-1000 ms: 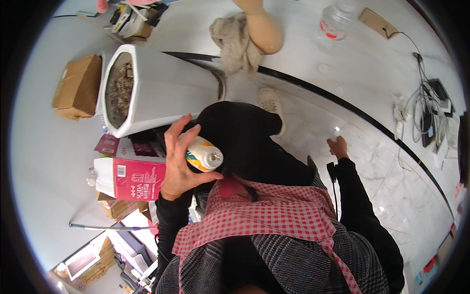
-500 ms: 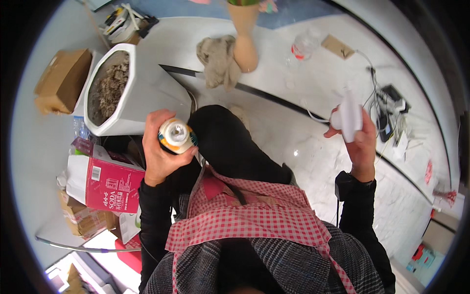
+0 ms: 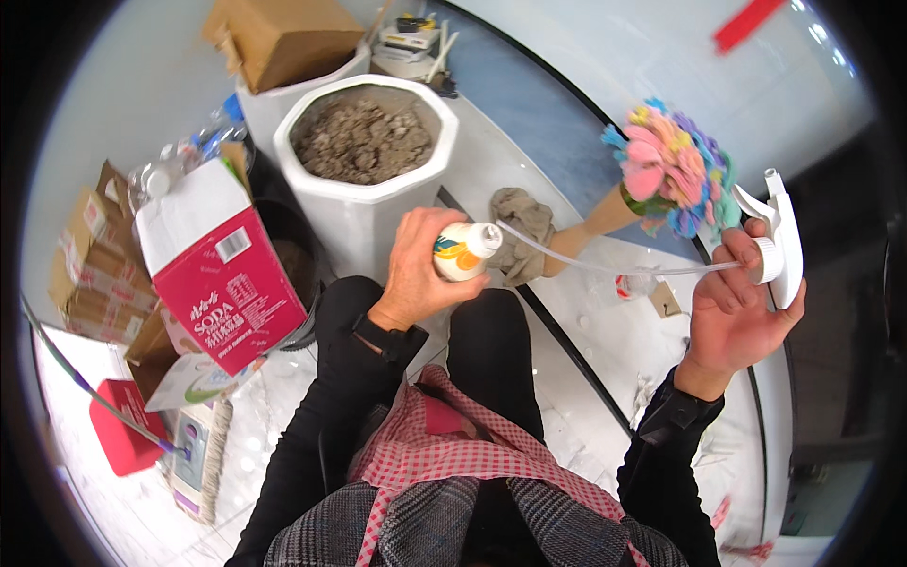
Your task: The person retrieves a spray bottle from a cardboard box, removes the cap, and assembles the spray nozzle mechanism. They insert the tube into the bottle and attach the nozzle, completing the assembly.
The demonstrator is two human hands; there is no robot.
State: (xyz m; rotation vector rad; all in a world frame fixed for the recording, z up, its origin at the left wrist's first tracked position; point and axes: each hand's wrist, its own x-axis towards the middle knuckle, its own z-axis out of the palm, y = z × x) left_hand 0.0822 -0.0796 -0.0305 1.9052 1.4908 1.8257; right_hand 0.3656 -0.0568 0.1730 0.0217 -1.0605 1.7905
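Observation:
My left hand (image 3: 416,269) is wrapped round a small white bottle (image 3: 465,253) with orange and green print, tilted so its uncapped mouth points up and to the right. In my right hand (image 3: 737,312) is a white trigger spray head (image 3: 780,236), gripped by its body and screw collar. From that collar a long clear dip tube (image 3: 605,268) runs leftward. Its free end lies close to the bottle's mouth; whether it touches the rim I cannot tell.
A white octagonal planter (image 3: 368,194) full of dry soil stands ahead. Left of it are a red-and-white carton (image 3: 222,274), brown boxes (image 3: 99,265) and a mop (image 3: 194,463). A tan vase (image 3: 595,219) holds colourful knitted flowers (image 3: 671,165), beside a crumpled grey cloth (image 3: 521,222).
The view has swung leftward and up. My hands still hold the bottle and spray head; the spray head is now turned upright, with its tube stretched toward the bottle.

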